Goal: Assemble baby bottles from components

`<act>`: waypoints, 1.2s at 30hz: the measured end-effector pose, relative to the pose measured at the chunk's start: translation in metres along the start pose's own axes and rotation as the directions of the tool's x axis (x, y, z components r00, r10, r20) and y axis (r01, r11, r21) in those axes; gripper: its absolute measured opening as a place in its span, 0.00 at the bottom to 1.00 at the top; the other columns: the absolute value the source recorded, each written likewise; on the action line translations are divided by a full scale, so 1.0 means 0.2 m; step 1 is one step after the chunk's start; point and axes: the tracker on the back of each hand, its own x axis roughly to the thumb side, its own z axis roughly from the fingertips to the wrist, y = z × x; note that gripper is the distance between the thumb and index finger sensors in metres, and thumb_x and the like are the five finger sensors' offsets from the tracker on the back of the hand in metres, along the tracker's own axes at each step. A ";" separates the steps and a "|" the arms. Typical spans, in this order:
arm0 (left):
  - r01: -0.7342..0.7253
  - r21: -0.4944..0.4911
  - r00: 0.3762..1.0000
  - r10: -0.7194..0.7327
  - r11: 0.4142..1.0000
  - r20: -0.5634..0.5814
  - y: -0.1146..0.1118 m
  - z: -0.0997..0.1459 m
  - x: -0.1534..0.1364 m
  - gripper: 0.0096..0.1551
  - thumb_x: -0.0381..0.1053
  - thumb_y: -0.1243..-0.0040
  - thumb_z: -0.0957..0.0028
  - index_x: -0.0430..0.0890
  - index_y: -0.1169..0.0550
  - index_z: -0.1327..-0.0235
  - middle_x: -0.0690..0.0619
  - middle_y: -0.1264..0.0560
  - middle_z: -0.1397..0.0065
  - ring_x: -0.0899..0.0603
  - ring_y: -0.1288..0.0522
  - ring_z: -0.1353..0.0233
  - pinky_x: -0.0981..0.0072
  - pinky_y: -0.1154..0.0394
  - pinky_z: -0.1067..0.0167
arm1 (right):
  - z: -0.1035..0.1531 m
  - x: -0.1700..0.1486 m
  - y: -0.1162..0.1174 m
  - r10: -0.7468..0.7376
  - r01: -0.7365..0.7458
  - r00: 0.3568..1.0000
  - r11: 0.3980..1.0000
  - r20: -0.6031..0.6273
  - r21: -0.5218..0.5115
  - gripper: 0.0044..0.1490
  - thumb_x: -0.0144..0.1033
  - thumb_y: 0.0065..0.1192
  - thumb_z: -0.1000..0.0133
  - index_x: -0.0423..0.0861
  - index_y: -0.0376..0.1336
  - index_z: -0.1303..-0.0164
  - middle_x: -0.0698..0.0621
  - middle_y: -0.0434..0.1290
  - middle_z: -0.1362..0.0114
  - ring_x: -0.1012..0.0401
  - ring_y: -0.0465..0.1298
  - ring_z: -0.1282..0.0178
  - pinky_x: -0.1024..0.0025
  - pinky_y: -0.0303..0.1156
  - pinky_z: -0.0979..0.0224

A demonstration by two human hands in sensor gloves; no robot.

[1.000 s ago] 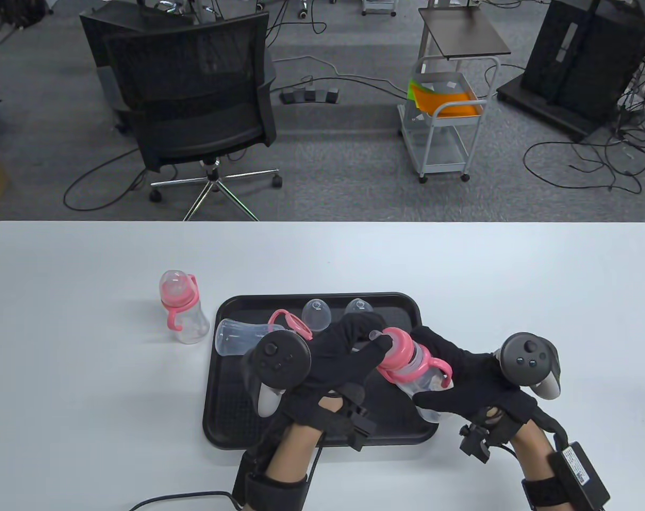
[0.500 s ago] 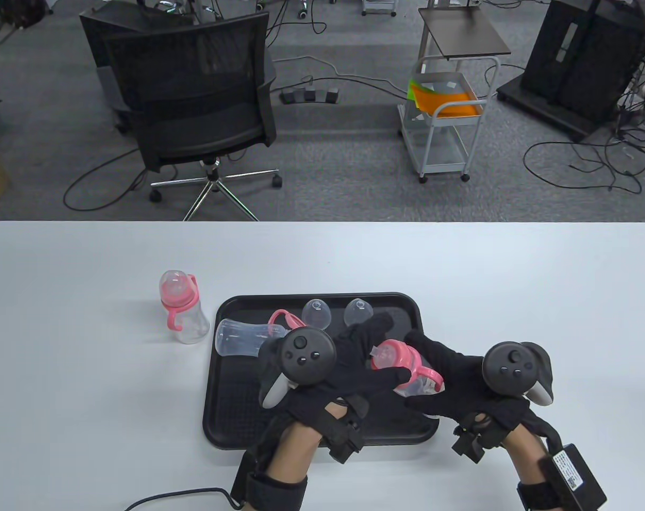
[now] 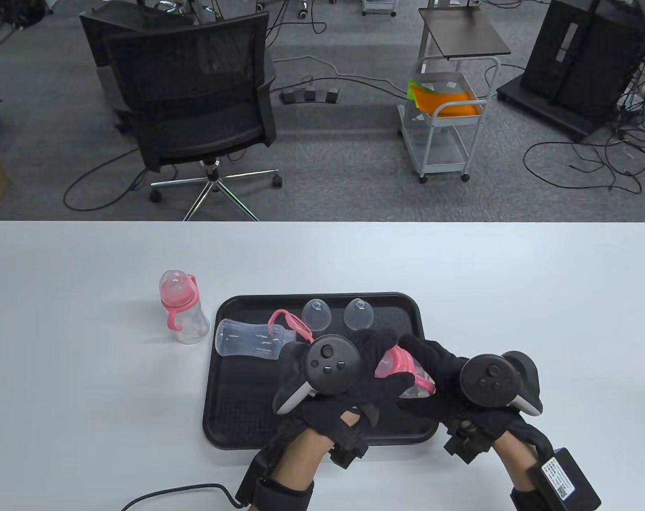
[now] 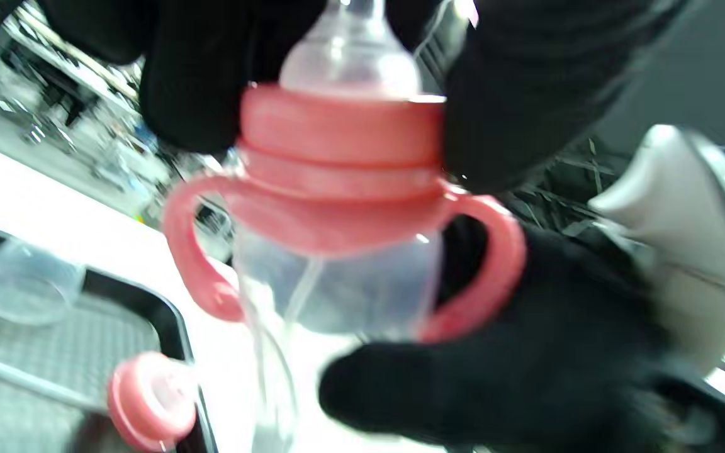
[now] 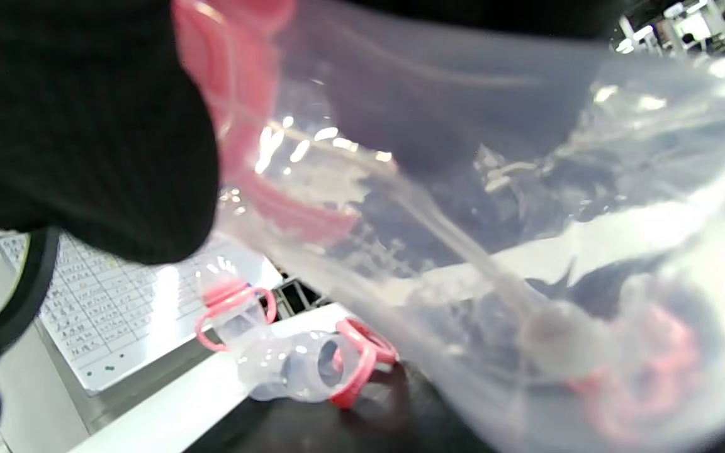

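Both hands hold one baby bottle above the black tray. My left hand grips its pink collar around the clear teat. My right hand holds the clear body, which has pink handles and an inner straw. An assembled bottle stands on the table left of the tray. A clear bottle body lies in the tray by a pink handle ring. Two clear caps sit at the tray's far side. A pink collar piece lies in the tray.
The white table extends wide on both sides of the tray. A black cable runs from my left wrist along the near edge. A chair and a cart stand beyond the table.
Both hands drew closer together and slightly toward me with the bottle. The left hand rolled over the collar, so its tracker now covers more of the bottle.
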 end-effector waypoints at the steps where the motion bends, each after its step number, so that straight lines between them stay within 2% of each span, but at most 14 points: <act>1: 0.007 -0.024 0.999 -0.006 1.000 0.031 0.00 0.00 0.01 0.41 0.59 0.19 0.49 0.57 0.29 0.24 0.47 0.34 0.17 0.27 0.27 0.27 0.26 0.38 0.27 | 0.00 0.00 0.00 -0.016 0.016 1.000 1.000 0.002 0.012 0.67 0.50 0.90 0.66 0.40 0.55 0.23 0.40 0.68 0.27 0.44 0.78 0.30 0.39 0.76 0.27; 5: -0.060 -0.037 0.994 0.063 0.997 0.088 0.00 0.00 0.04 0.22 0.53 0.20 0.48 0.56 0.16 0.41 0.56 0.29 0.21 0.30 0.29 0.22 0.30 0.36 0.26 | -0.01 -0.01 0.01 -0.045 0.044 0.999 0.998 0.030 0.052 0.66 0.51 0.90 0.68 0.40 0.57 0.24 0.41 0.69 0.27 0.45 0.79 0.31 0.41 0.77 0.28; 8: -0.137 0.017 0.983 0.134 0.990 0.125 0.02 0.00 0.01 0.20 0.53 0.19 0.50 0.55 0.12 0.45 0.57 0.21 0.28 0.34 0.25 0.24 0.34 0.33 0.26 | 0.00 0.00 0.01 -0.030 0.027 0.998 0.998 0.048 0.060 0.66 0.52 0.90 0.68 0.41 0.57 0.24 0.42 0.69 0.27 0.46 0.79 0.30 0.41 0.77 0.27; 9: -0.183 0.031 0.977 0.178 0.983 0.121 0.03 0.00 0.00 0.22 0.52 0.19 0.50 0.55 0.13 0.43 0.55 0.20 0.30 0.36 0.24 0.25 0.35 0.32 0.26 | 0.00 0.01 0.01 -0.024 0.021 0.998 0.998 0.050 0.062 0.66 0.52 0.90 0.68 0.40 0.57 0.24 0.42 0.69 0.27 0.46 0.79 0.30 0.41 0.77 0.27; 11: -0.215 0.044 0.972 0.210 0.976 0.101 0.03 0.01 -0.02 0.44 0.57 0.18 0.50 0.57 0.29 0.21 0.45 0.32 0.18 0.33 0.29 0.21 0.32 0.35 0.25 | 0.00 0.02 0.00 -0.025 0.022 0.998 0.998 0.055 0.055 0.66 0.52 0.90 0.67 0.41 0.57 0.24 0.42 0.69 0.26 0.46 0.79 0.30 0.42 0.77 0.27; 14: -0.081 0.081 0.993 0.087 0.993 -0.080 0.04 0.04 -0.03 0.64 0.77 0.22 0.58 0.49 0.39 0.16 0.41 0.37 0.18 0.30 0.27 0.27 0.30 0.35 0.28 | 0.00 0.02 -0.02 -0.016 0.015 0.999 1.000 0.045 0.027 0.66 0.52 0.89 0.67 0.41 0.56 0.24 0.42 0.69 0.26 0.46 0.79 0.30 0.42 0.77 0.27; 16: 0.038 0.082 0.993 -0.028 0.996 -0.118 0.03 0.03 -0.02 0.61 0.78 0.22 0.60 0.46 0.31 0.21 0.42 0.26 0.28 0.35 0.18 0.38 0.35 0.27 0.33 | 0.00 0.01 -0.02 -0.019 0.018 0.999 1.000 0.033 0.013 0.66 0.52 0.89 0.67 0.41 0.56 0.24 0.42 0.69 0.26 0.46 0.79 0.29 0.42 0.77 0.27; 18: 0.030 0.045 0.993 -0.025 0.999 -0.117 0.02 0.03 -0.01 0.54 0.77 0.22 0.58 0.45 0.25 0.26 0.41 0.23 0.29 0.37 0.15 0.40 0.37 0.25 0.34 | 0.00 0.00 -0.01 0.004 -0.005 0.999 0.999 0.032 0.033 0.66 0.52 0.90 0.67 0.41 0.56 0.24 0.43 0.69 0.26 0.46 0.79 0.29 0.42 0.77 0.27; 22: -0.016 -0.062 1.000 0.014 0.998 -0.023 0.00 0.00 0.00 0.47 0.59 0.16 0.53 0.51 0.28 0.22 0.42 0.31 0.20 0.30 0.24 0.28 0.31 0.33 0.28 | 0.00 -0.02 0.00 0.004 -0.004 1.000 0.999 0.021 0.041 0.66 0.51 0.90 0.67 0.41 0.56 0.24 0.43 0.69 0.26 0.46 0.79 0.29 0.42 0.77 0.27; 25: -0.073 -0.099 0.997 0.073 0.992 -0.004 0.01 0.00 -0.01 0.43 0.55 0.18 0.50 0.56 0.28 0.22 0.50 0.34 0.16 0.30 0.29 0.22 0.30 0.36 0.26 | 0.00 -0.03 -0.01 -0.006 0.006 1.000 0.999 0.018 0.037 0.66 0.51 0.90 0.67 0.41 0.56 0.24 0.43 0.69 0.26 0.46 0.78 0.29 0.42 0.77 0.27; 27: -0.144 -0.055 0.989 0.141 0.988 -0.043 0.01 0.01 -0.03 0.52 0.65 0.19 0.52 0.54 0.34 0.18 0.44 0.40 0.14 0.28 0.30 0.23 0.29 0.37 0.27 | 0.00 -0.03 -0.01 -0.018 0.017 1.000 0.999 0.018 0.030 0.66 0.51 0.90 0.67 0.41 0.56 0.24 0.43 0.69 0.26 0.46 0.79 0.29 0.42 0.76 0.27; 29: -0.100 -0.010 0.987 0.098 0.995 -0.127 0.00 0.02 -0.03 0.61 0.72 0.19 0.56 0.48 0.36 0.17 0.39 0.35 0.19 0.29 0.24 0.30 0.29 0.34 0.29 | 0.00 -0.02 -0.01 -0.002 0.001 1.000 1.000 0.021 0.029 0.66 0.51 0.90 0.67 0.41 0.56 0.24 0.43 0.69 0.26 0.46 0.79 0.29 0.42 0.77 0.27; 32: 0.087 0.018 0.991 -0.085 0.996 -0.104 -0.01 0.01 0.00 0.53 0.72 0.20 0.56 0.45 0.27 0.24 0.40 0.25 0.27 0.36 0.15 0.39 0.36 0.26 0.33 | 0.00 -0.01 0.00 0.017 -0.018 1.000 0.999 0.025 0.040 0.66 0.52 0.90 0.67 0.41 0.56 0.24 0.43 0.69 0.26 0.46 0.79 0.29 0.42 0.77 0.27; 36: 0.080 0.032 0.996 -0.079 0.996 -0.034 -0.01 0.00 0.03 0.49 0.66 0.17 0.55 0.46 0.25 0.25 0.39 0.25 0.26 0.33 0.17 0.37 0.33 0.29 0.31 | -0.01 -0.04 0.01 -0.065 0.064 0.998 0.996 0.017 0.055 0.66 0.52 0.90 0.67 0.42 0.56 0.24 0.43 0.69 0.26 0.47 0.78 0.29 0.42 0.76 0.26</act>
